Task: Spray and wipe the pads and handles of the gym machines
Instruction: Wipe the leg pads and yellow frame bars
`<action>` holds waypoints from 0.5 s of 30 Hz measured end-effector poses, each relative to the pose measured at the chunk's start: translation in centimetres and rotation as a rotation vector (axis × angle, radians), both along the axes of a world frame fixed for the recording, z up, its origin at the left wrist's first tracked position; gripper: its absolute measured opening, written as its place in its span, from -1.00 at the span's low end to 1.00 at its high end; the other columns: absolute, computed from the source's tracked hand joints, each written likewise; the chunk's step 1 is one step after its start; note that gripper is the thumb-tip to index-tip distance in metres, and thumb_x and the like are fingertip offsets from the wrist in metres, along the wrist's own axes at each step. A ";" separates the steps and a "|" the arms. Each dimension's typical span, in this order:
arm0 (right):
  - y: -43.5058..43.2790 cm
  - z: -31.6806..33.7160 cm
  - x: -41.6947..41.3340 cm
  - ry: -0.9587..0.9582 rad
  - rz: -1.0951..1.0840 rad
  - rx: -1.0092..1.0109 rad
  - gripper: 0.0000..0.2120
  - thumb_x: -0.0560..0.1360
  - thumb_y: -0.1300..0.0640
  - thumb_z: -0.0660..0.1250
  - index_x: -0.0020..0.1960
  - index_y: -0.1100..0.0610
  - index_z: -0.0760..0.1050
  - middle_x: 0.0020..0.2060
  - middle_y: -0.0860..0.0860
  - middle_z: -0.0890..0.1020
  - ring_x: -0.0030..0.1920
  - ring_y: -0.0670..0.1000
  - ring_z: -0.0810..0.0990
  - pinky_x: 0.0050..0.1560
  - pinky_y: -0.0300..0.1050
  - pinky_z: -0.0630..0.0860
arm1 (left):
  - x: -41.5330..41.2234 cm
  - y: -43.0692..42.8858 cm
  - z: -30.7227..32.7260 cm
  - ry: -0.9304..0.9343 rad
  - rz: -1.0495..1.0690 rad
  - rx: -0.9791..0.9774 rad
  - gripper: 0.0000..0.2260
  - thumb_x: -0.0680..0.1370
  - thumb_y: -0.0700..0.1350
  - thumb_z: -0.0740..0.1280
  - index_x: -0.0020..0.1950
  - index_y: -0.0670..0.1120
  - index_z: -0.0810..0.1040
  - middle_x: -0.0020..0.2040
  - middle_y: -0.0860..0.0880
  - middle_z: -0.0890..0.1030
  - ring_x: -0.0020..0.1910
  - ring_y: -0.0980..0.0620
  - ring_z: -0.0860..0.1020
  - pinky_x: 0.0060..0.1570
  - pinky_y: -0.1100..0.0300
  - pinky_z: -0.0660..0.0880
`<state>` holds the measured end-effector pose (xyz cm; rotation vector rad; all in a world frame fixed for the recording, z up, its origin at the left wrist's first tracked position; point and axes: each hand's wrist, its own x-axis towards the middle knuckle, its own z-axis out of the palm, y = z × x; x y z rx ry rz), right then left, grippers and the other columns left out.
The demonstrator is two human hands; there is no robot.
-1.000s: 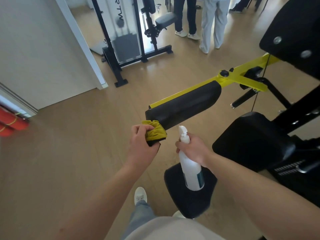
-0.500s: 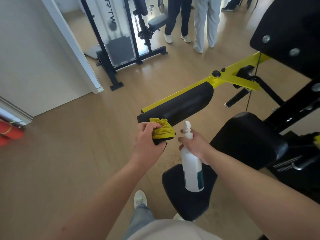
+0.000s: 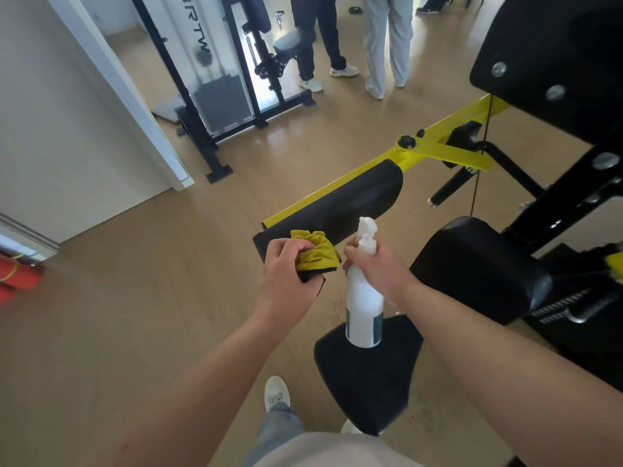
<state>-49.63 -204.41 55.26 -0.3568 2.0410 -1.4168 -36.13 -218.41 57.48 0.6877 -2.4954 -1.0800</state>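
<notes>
A long black arm pad [image 3: 340,203] runs along a yellow machine bar [image 3: 438,146] in front of me. My left hand [image 3: 286,274] grips a bunched yellow cloth [image 3: 315,252] against the pad's near end. Beside it, my right hand [image 3: 381,267] holds a white spray bottle [image 3: 364,298] upright by its neck, nozzle toward the pad. A black seat pad [image 3: 367,379] lies below the bottle. A bigger black pad [image 3: 478,267] sits to the right.
Black machine frame and back pad [image 3: 553,55] fill the right side. Another weight machine [image 3: 215,96] stands at the back left by a white wall corner [image 3: 141,106]. Two people's legs [image 3: 354,45] stand on the wooden floor beyond. Red rolls [image 3: 17,278] lie at the far left.
My left hand has slid the cloth a little along the pad's near end. My right hand with the bottle has stayed close beside it.
</notes>
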 end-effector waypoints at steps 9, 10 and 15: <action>0.0 -0.2 -2.5 -0.117 -0.373 -0.094 -0.92 0.62 -0.04 0.38 0.05 -0.06 0.53 -0.15 0.01 0.74 -0.06 0.12 0.70 -0.03 0.06 0.66 | -1.1 0.1 0.2 -0.009 -0.021 -0.046 -0.55 0.49 -0.08 0.55 0.33 -0.03 0.51 0.24 0.05 0.40 0.15 0.12 0.46 0.10 0.49 0.36; 0.2 -0.3 -2.7 -0.173 -0.403 -0.136 -0.91 0.62 -0.03 0.40 0.04 -0.11 0.48 -0.16 0.04 0.74 -0.08 0.13 0.72 -0.02 0.10 0.68 | -1.2 0.1 0.2 -0.013 -0.023 -0.050 -0.55 0.49 -0.07 0.55 0.33 -0.02 0.51 0.25 0.05 0.41 0.15 0.12 0.46 0.10 0.48 0.36; 0.7 -1.0 -2.6 -0.160 -0.343 -0.057 -0.81 0.61 -0.05 0.40 0.12 0.02 0.50 -0.14 0.04 0.75 -0.08 0.14 0.72 0.02 0.12 0.67 | -1.6 0.2 -0.1 -0.028 -0.024 -0.050 -0.56 0.49 -0.07 0.55 0.33 -0.01 0.51 0.25 0.03 0.42 0.15 0.11 0.47 0.15 0.42 0.41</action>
